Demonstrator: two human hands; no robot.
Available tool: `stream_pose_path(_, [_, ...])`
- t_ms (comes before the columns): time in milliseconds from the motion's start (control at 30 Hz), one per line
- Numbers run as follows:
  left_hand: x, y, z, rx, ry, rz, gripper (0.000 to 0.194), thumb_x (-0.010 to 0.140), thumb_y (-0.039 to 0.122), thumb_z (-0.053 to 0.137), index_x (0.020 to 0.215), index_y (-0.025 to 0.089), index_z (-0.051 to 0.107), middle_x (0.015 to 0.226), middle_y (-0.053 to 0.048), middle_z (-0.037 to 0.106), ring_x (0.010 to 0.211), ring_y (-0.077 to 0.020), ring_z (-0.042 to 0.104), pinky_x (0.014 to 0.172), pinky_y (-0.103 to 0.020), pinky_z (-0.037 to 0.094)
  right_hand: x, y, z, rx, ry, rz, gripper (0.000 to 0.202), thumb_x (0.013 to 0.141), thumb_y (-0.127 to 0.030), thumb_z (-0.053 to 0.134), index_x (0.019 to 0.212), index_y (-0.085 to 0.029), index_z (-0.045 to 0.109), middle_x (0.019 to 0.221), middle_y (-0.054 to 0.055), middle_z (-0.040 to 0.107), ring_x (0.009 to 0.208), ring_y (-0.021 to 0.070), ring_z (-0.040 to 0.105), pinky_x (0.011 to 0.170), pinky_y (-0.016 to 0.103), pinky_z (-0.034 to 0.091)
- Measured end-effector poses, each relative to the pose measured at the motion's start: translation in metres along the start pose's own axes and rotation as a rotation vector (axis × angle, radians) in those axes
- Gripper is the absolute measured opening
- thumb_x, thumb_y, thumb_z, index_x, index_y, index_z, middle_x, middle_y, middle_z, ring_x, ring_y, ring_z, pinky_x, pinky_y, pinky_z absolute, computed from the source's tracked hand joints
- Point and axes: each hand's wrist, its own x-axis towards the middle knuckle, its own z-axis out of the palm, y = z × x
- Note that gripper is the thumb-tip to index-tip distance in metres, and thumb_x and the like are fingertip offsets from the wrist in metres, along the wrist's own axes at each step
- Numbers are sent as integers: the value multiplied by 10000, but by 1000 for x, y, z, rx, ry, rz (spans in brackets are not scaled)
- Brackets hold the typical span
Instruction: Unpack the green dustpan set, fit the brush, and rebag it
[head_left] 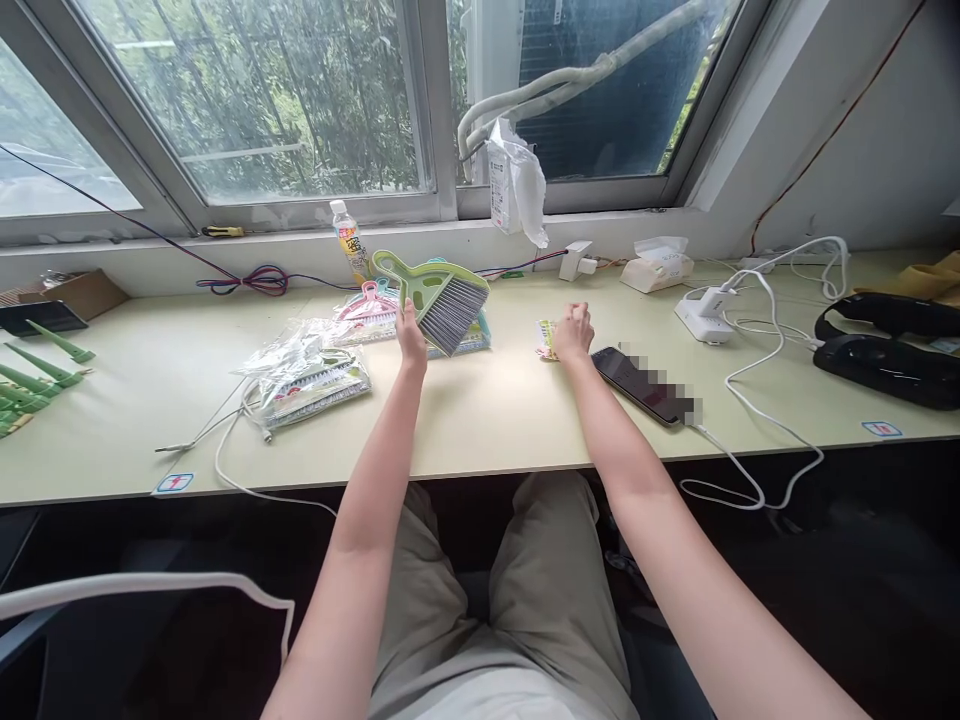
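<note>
Brush [450,310] in left hand [411,340]; no writing legible.

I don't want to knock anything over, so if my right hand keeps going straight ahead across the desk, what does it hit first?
Probably the white plug adapter near the wall, beyond the small printed packet your right hand touches; depth is hard to judge.

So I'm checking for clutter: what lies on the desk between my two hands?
In the head view, only bare desk lies between the left hand, which holds the small broom, and the right hand.
</note>
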Motion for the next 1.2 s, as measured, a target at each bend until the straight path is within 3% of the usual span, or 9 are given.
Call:
stream_pose_path(100, [-8, 5, 4, 57, 45, -32, 554, 1001, 550, 401, 1418, 200, 501, 1530, -116, 450, 1500, -234, 309, 1218, -374, 282, -7, -17, -4, 17, 133, -96, 438, 952, -191, 442, 1386, -148, 483, 1446, 212, 453, 1302, 303, 467, 1017, 460, 412])
stream_pose_path(167, [-18, 8, 10, 146, 0, 66, 533, 997, 566, 397, 1352, 202, 555, 1389, -126, 569, 1410, -260, 439, 1162, -395, 348, -19, -43, -10, 114, 145, -243, 354, 986, -234, 401, 1309, -187, 539, 1377, 176, 522, 1296, 283, 469, 1031, 439, 399])
stream_pose_path(267, [-38, 15, 19, 311, -172, 315, 575, 975, 622, 397, 1289, 179, 586, 928, -95, 685, 979, -259, 673, 917, -381, 483, -45, -86, -16, 290, 80, -451, 240, 976, -296, 463, 1140, -213, 617, 1222, 129, 616, 1208, 280, 522, 1025, 438, 403])
stream_pose_path(400, [-65, 25, 26, 494, -353, 592, 594, 994, 590, 360, 1408, 182, 483, 651, -19, 592, 571, -180, 587, 628, -292, 418, -78, -118, -17, 524, 105, -481, 97, 921, -284, 533, 946, -225, 605, 1012, 85, 634, 1040, 263, 577, 961, 416, 449])
stream_pose_path(567, [-70, 30, 20, 565, -298, 756, 534, 1013, 521, 329, 1424, 215, 479, 650, -23, 602, 508, -163, 532, 548, -282, 357, -84, -124, -23, 762, 247, -307, 145, 851, -322, 604, 970, -254, 554, 1030, 66, 589, 947, 223, 591, 849, 357, 499])
stream_pose_path(700, [-62, 30, 15, 566, -310, 802, 554, 996, 545, 348, 1373, 193, 551, 608, -18, 570, 485, -155, 517, 549, -285, 372, -84, -127, -36, 624, 231, -405, 115, 844, -291, 618, 766, -246, 547, 970, 75, 629, 991, 254, 598, 923, 414, 450])
stream_pose_path(833, [-60, 31, 15, 518, -286, 827, 570, 990, 552, 338, 1349, 181, 577, 662, -49, 611, 526, -174, 554, 584, -310, 429, -88, -132, -47, 533, 320, -392, 165, 808, -258, 630, 963, -237, 579, 1071, 102, 629, 1086, 280, 581, 926, 433, 429])
stream_pose_path(1033, [-56, 28, 11, 624, -237, 893, 559, 989, 519, 357, 1347, 154, 584, 685, -85, 652, 583, -209, 613, 630, -330, 460, -87, -132, -42, 471, 279, -382, 191, 832, -326, 631, 1007, -250, 624, 1129, 117, 677, 1129, 313, 568, 953, 468, 401])
stream_pose_path(1200, [-51, 23, 4, 657, -239, 934, 531, 987, 486, 339, 1332, 179, 600, 740, -95, 678, 583, -200, 596, 626, -313, 425, -77, -127, -42, 667, 157, -430, 83, 774, -323, 619, 790, -251, 581, 831, 65, 645, 903, 272, 580, 811, 401, 474])
